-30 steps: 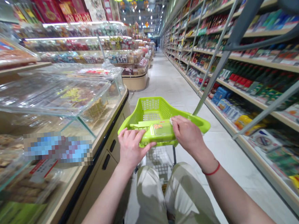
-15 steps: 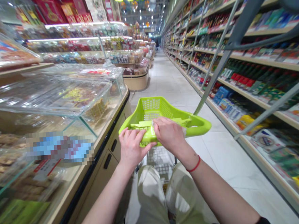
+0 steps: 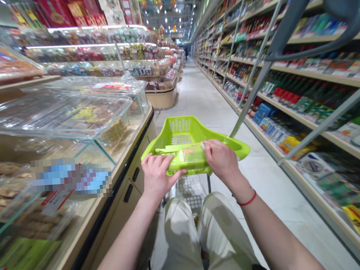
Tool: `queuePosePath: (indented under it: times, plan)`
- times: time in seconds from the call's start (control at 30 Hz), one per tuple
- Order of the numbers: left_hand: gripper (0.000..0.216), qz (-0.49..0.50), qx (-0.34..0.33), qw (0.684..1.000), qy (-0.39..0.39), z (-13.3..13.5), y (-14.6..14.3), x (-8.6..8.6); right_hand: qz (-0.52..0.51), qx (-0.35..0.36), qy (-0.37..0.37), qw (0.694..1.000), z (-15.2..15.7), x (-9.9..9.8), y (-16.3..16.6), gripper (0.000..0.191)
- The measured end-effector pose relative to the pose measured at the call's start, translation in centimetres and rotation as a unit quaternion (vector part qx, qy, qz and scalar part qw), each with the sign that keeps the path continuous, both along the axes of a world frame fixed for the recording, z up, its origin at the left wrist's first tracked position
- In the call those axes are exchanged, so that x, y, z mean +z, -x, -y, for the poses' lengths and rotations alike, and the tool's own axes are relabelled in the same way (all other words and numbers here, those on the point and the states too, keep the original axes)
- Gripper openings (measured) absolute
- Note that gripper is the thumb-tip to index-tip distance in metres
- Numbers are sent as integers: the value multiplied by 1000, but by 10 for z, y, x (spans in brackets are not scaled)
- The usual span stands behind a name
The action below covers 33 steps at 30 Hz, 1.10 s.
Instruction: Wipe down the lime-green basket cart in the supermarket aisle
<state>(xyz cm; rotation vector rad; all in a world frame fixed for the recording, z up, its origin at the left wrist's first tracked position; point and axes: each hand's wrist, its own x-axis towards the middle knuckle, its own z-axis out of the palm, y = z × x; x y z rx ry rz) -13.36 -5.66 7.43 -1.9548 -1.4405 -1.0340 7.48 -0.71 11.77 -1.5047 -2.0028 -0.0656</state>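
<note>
A lime-green shopping cart (image 3: 181,124) stands right in front of me, its perforated basket stretching forward. My left hand (image 3: 159,172) rests on the left part of the cart's handle, fingers over the top and thumb along the near side. On the right part of the handle is my right hand (image 3: 222,158), its fingers closed. A bit of something white, like a tissue, peeks out at those fingertips; most of it is hidden. Between the hands, a clear panel with orange print (image 3: 190,151) shows on the handle.
At left runs a counter (image 3: 142,129) with clear-covered food bins (image 3: 98,112). Stocked shelves (image 3: 289,115) line the right. A slanted metal pole (image 3: 248,95) rises beside the cart to a grey looped fitting (image 3: 283,31). The tiled aisle (image 3: 191,85) leads ahead.
My right hand has slid rightward along the handle, uncovering the printed panel. My left hand stays on its part of the handle. The view has shifted slightly.
</note>
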Motion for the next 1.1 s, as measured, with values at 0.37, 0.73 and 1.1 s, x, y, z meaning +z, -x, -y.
queuePosePath:
  times: [0.37,0.73,1.1]
  plan:
    - [39,5,2,1000,8,4,-1,0,9,-1,-18,1000,6,-1,3,33]
    - [46,-12,11,1000,2,9,0,1,8,10,-36,999,10,-4,3,32]
    - [40,4,9,1000,26,13,5,1,42,72,-87,993,22,-4,44,28]
